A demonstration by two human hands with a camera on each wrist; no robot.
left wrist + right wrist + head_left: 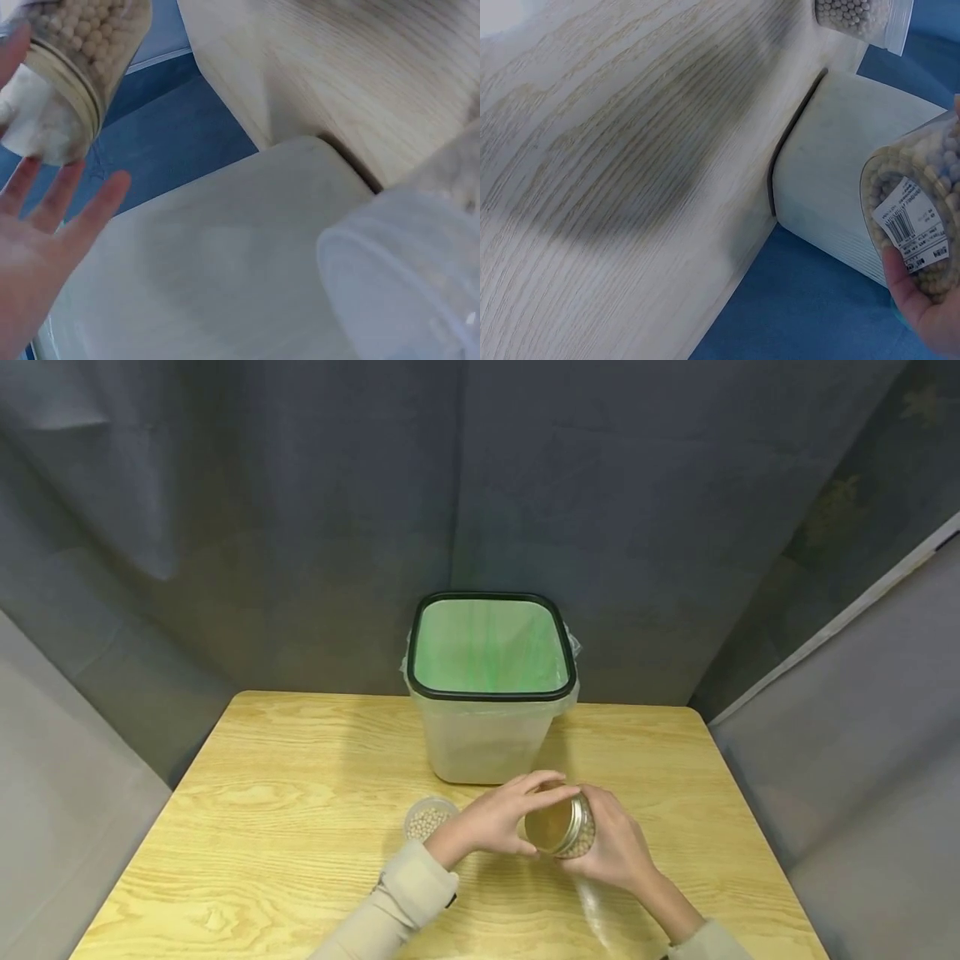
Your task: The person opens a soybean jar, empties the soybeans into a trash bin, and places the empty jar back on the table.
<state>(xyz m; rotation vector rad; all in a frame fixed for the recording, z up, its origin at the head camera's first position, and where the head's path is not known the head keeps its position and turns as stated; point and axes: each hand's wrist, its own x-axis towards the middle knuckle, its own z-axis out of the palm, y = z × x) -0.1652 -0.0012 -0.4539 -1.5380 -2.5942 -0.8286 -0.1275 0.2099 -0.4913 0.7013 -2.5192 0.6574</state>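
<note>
My right hand [611,839] grips a clear jar [911,161] full of round beige beans or beads, tipped with its gold lid [551,828] toward the left. A white barcode label [913,223] sits on its base. My left hand [498,818] spans the lid from the other side, thumb below and fingers above. In the left wrist view, fingertips sit right at the lid's edge, while the outermost finger stands apart from it. A second clear tub [426,821] of similar beads stands on the table, just left of my left hand, partly behind the wrist.
A whitish bin [483,747] with a black rim and a green-tinted liner stands at the table's back, beyond my hands. The wood-grain table [285,810] ends at a dark curtain [315,527] behind. Grey cloth panels [862,777] flank both sides.
</note>
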